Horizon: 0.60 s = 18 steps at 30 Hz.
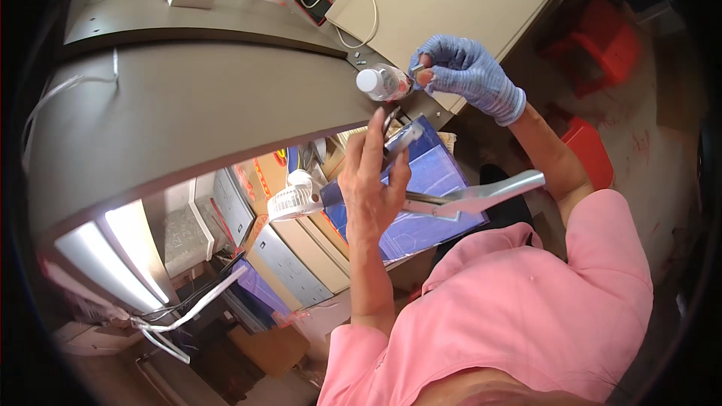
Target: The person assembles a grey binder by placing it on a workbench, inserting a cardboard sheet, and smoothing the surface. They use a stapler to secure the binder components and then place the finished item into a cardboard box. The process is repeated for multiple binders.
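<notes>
I log: left hand (370, 195), bare, gripping silver-handled tool (492, 196), near side, presumably for steadiness; right hand (468, 71), gloved, pinching small metal piece (417, 71) right of bottle (386, 83), fingertip-held apparently for size

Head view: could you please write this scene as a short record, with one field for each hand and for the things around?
Left hand: bare left hand, holding a long metal tool
Right hand: right hand in a blue knit glove, fingertips bare, pinching a small metal piece
Near right hand: clear bottle, white cap
Near left hand: white fan
Upper edge: phone, white cable
Far right: red stool
</notes>
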Each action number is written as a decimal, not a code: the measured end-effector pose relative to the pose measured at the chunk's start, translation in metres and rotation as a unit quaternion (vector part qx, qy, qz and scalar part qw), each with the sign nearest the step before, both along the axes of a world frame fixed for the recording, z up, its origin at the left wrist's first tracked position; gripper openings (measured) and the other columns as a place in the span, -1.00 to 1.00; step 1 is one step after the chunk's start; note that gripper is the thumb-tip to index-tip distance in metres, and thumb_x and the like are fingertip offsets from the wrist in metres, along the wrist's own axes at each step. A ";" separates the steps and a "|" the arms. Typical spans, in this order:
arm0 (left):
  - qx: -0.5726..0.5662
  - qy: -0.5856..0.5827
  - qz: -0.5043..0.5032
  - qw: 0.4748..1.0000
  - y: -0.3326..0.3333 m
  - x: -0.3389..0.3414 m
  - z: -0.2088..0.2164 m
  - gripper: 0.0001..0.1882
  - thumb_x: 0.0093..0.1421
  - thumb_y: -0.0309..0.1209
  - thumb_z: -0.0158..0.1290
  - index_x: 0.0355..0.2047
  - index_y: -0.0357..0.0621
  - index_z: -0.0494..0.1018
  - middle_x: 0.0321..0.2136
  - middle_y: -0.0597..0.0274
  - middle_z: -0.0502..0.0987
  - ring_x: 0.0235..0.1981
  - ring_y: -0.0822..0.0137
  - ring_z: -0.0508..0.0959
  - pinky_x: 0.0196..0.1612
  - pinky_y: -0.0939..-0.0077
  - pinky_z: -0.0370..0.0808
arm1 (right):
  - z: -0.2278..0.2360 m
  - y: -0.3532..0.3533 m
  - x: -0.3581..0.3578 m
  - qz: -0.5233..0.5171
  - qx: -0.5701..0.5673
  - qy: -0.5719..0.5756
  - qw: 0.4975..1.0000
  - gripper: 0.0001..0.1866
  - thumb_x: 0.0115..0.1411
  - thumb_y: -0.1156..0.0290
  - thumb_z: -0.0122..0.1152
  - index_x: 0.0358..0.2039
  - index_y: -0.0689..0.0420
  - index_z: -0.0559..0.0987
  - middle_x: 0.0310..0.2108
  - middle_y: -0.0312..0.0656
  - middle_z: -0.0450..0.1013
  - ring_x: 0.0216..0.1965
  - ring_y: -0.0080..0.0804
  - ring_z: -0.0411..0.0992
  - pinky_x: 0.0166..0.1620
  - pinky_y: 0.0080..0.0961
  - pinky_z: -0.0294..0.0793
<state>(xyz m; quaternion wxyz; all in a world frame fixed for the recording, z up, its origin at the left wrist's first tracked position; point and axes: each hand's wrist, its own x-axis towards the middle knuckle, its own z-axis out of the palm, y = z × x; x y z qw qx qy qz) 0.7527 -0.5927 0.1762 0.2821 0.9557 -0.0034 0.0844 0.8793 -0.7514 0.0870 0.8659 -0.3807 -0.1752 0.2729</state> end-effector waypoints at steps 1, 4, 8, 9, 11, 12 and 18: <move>-0.014 -0.006 -0.008 1.000 -0.004 0.002 0.004 -0.48 0.01 -0.53 0.06 0.05 -0.28 0.34 -0.29 0.03 0.44 -0.35 0.19 0.47 -0.25 0.40 0.42 | 0.009 -0.003 -0.008 -0.006 0.006 -0.001 1.000 -0.79 0.08 0.48 0.26 -0.26 0.22 0.49 -0.34 -0.30 0.45 -0.27 -0.59 0.46 -0.18 -0.64 0.50; -0.044 -0.035 -0.031 0.998 -0.012 0.002 0.018 -0.51 0.06 -0.51 0.04 0.05 -0.26 0.34 -0.29 0.10 0.45 -0.35 0.30 0.46 -0.24 0.49 0.40 | 0.034 -0.013 -0.027 -0.039 0.046 -0.044 0.997 -0.81 0.10 0.49 0.24 -0.27 0.23 0.48 -0.35 -0.30 0.45 -0.33 -0.58 0.47 -0.26 -0.64 0.50; -0.090 -0.041 -0.054 0.994 -0.018 -0.005 0.038 -0.48 0.07 -0.52 0.06 0.09 -0.24 0.30 -0.33 0.13 0.42 -0.40 0.33 0.44 -0.32 0.53 0.41 | 0.063 -0.023 -0.049 -0.149 -0.023 -0.220 0.964 -0.84 0.11 0.51 0.22 -0.29 0.22 0.47 -0.36 -0.27 0.44 -0.37 -0.57 0.44 -0.32 -0.64 0.46; -0.095 -0.043 -0.052 0.993 -0.019 -0.006 0.043 -0.48 0.07 -0.52 0.06 0.09 -0.25 0.30 -0.33 0.13 0.42 -0.40 0.34 0.44 -0.33 0.54 0.41 | 0.072 -0.027 -0.054 -0.163 -0.057 -0.253 0.952 -0.84 0.10 0.53 0.22 -0.29 0.22 0.46 -0.35 -0.26 0.42 -0.35 -0.57 0.40 -0.32 -0.63 0.43; -0.118 -0.054 -0.056 0.990 -0.018 -0.007 0.049 -0.50 0.09 -0.50 0.06 0.08 -0.30 0.30 -0.34 0.13 0.41 -0.39 0.36 0.43 -0.32 0.56 0.39 | 0.086 -0.031 -0.063 -0.212 -0.094 -0.312 0.921 -0.82 0.04 0.57 0.25 -0.32 0.21 0.47 -0.35 -0.20 0.43 -0.35 -0.51 0.40 -0.31 -0.57 0.43; -0.136 -0.049 -0.050 0.988 -0.018 -0.010 0.053 -0.51 0.10 -0.49 0.05 0.08 -0.30 0.30 -0.34 0.14 0.41 -0.39 0.37 0.43 -0.31 0.56 0.39 | 0.093 -0.032 -0.067 -0.244 -0.108 -0.345 0.900 -0.83 0.03 0.58 0.26 -0.34 0.21 0.48 -0.36 -0.20 0.43 -0.35 -0.49 0.41 -0.30 -0.56 0.43; -0.233 -0.008 -0.020 0.972 -0.015 -0.021 0.070 -0.52 0.15 -0.42 0.04 0.09 -0.29 0.29 -0.32 0.18 0.43 -0.33 0.40 0.44 -0.24 0.54 0.39 | 0.118 -0.027 -0.085 -0.352 -0.146 -0.406 0.830 -0.84 -0.02 0.59 0.29 -0.39 0.22 0.52 -0.41 -0.18 0.46 -0.37 -0.42 0.46 -0.26 -0.55 0.44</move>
